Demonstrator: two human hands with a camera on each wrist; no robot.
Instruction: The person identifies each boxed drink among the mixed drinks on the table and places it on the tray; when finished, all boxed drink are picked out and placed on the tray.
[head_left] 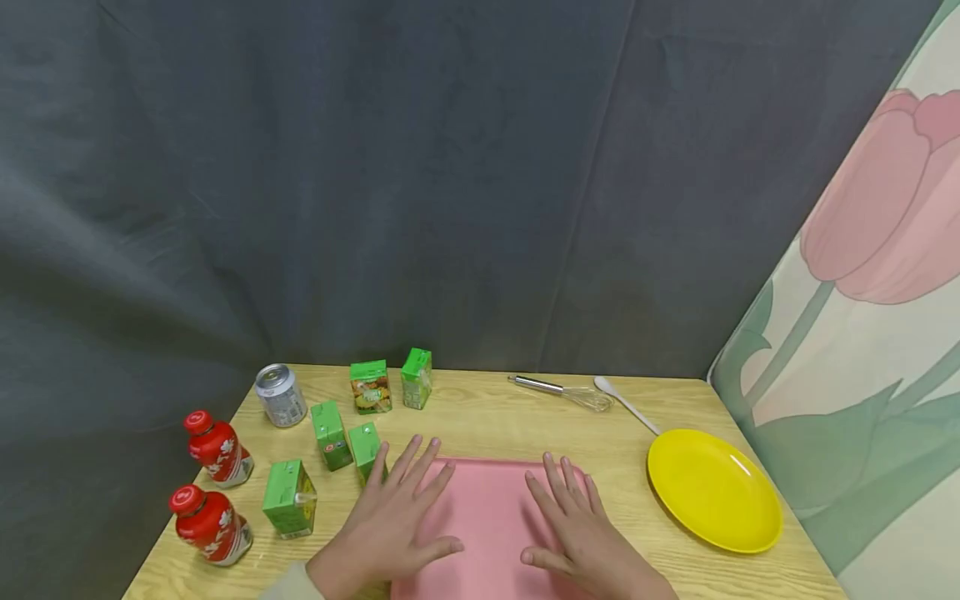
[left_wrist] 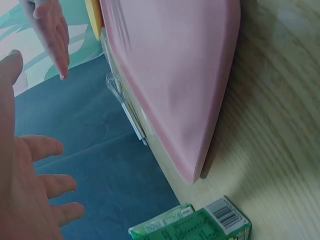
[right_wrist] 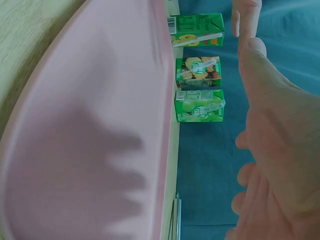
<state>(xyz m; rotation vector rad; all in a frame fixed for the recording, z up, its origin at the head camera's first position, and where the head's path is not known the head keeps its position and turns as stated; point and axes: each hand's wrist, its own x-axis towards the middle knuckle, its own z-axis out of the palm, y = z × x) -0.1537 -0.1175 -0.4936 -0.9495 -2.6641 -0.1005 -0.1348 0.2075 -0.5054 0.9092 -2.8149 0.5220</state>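
A pink tray (head_left: 491, 508) lies at the front middle of the wooden table. Over its left edge my left hand (head_left: 397, 521) hovers with fingers spread, holding nothing. Above the right part of the tray is my right hand (head_left: 581, 533), palm down, fingers also spread and nothing in them. The right wrist view shows the hand's shadow on the tray (right_wrist: 75, 125), with a gap beneath the palm. Nearest to the left hand stands a green juice box (head_left: 365, 446), partly covered by its fingers.
Left side: more green juice boxes (head_left: 288, 500), two red bottles (head_left: 213, 525) and a silver can (head_left: 281, 395). Behind the tray lies a whisk (head_left: 558, 389) beside a white spoon (head_left: 626, 402). A yellow plate (head_left: 712, 492) sits on the right. Dark cloth (head_left: 450, 183) hangs behind the table.
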